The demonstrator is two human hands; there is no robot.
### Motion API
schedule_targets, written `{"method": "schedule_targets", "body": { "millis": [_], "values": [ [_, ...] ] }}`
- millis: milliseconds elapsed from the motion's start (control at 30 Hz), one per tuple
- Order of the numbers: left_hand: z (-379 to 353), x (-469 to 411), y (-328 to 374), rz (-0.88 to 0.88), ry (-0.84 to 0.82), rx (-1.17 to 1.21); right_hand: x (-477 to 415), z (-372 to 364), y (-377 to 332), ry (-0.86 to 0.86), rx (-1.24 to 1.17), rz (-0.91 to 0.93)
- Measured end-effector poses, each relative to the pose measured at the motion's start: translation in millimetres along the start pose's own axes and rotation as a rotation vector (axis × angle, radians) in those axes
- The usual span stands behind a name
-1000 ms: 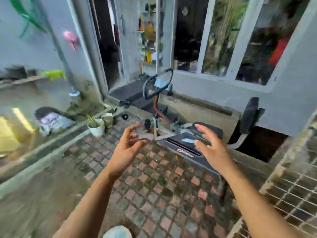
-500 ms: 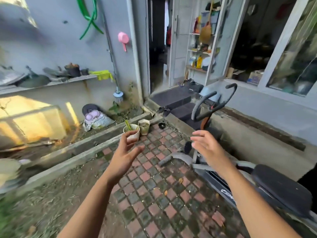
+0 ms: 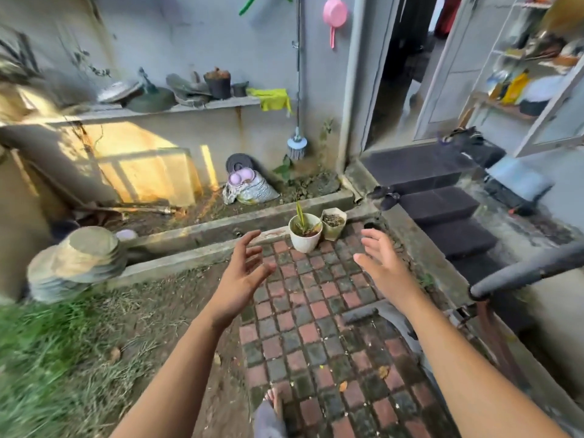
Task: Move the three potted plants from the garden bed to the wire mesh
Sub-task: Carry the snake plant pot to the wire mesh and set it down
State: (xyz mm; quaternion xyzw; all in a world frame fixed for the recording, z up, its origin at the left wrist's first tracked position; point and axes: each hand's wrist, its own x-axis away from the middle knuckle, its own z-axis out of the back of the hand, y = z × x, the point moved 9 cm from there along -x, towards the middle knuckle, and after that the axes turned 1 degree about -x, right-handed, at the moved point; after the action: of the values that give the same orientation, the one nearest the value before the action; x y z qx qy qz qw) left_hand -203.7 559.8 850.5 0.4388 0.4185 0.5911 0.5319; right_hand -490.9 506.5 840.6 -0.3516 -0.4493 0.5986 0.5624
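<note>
A white pot with a small green plant [image 3: 305, 233] stands on the brick paving beside the concrete curb of the garden bed [image 3: 221, 224]. Right of it, touching, is a beige angular pot [image 3: 333, 223] filled with dry soil. My left hand [image 3: 245, 273] is raised, fingers spread, holding nothing, short of the white pot and to its left. My right hand [image 3: 382, 263] is likewise open and held out to the right of the pots. No wire mesh shows in this view.
Brick paving [image 3: 316, 311] runs ahead to the pots. Stacked round stones [image 3: 76, 260] sit left on the curb. Dark steps [image 3: 442, 210] lead to a doorway at right. An exercise machine's padded bar [image 3: 531, 270] juts in at right. My foot [image 3: 271, 409] is below.
The view has swung left and down from the exercise machine toward the garden bed. The pots have come nearer to centre. Both hands stay open and raised.
</note>
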Motion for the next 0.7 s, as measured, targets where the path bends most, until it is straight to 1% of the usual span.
{"method": "schedule_targets", "body": {
  "millis": [100,167,300,433,533,700],
  "values": [
    [0,-86,-25,0.032,-0.009,-0.001,-77,-5,30,0.044,0.035,-0.036],
    [-4,-119,-36,0.068,-0.026,-0.004,-101,-7,44,0.055,0.042,-0.067],
    [-26,-227,-62,0.16,-0.135,-0.039,-178,-9,83,0.07,-0.005,-0.177],
    [-52,-321,-74,0.167,-0.212,-0.051,-249,-6,117,0.07,-0.044,-0.239],
    [-70,-384,-82,0.136,-0.222,-0.092,-309,-3,143,0.056,-0.059,-0.224],
    [-92,-479,-127,0.177,-0.192,-0.127,-407,-10,202,0.012,-0.104,-0.281]
  ]
}}
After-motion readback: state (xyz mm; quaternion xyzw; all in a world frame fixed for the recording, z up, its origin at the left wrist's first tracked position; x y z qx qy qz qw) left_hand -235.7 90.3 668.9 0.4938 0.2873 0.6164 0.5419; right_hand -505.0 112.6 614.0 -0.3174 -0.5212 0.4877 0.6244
